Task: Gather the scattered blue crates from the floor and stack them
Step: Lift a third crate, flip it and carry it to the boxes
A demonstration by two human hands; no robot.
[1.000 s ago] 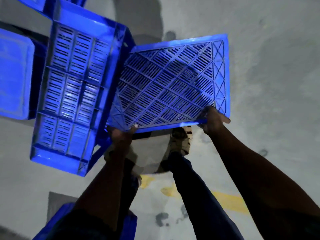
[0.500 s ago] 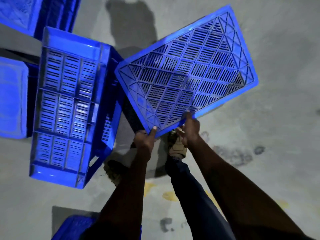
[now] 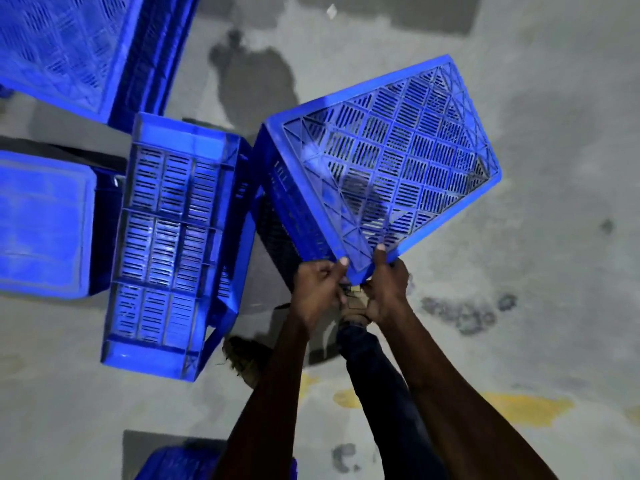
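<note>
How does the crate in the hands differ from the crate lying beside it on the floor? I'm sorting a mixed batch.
The held crate shows a diagonal lattice of slotted panels; the floor crate shows a straight grid. The held crate is gripped at one corner by the left hand and right hand; nothing holds the floor crate. Both are blue slotted plastic.

Two bare forearms reach forward and down from the lower edge of the view, converging until the hands nearly meet. The left hand (image 3: 320, 284) has its fingers curled under the near corner of a blue crate (image 3: 381, 168), thumb pressed on top of the rim. The right hand (image 3: 386, 287), just beside it, grips the same corner in the same way (thumb on top, fingers wrapped beneath). Both wrists are fairly straight, knuckles turned toward the camera. Below the hands, a leg in dark trousers extends forward between the two forearms.
</note>
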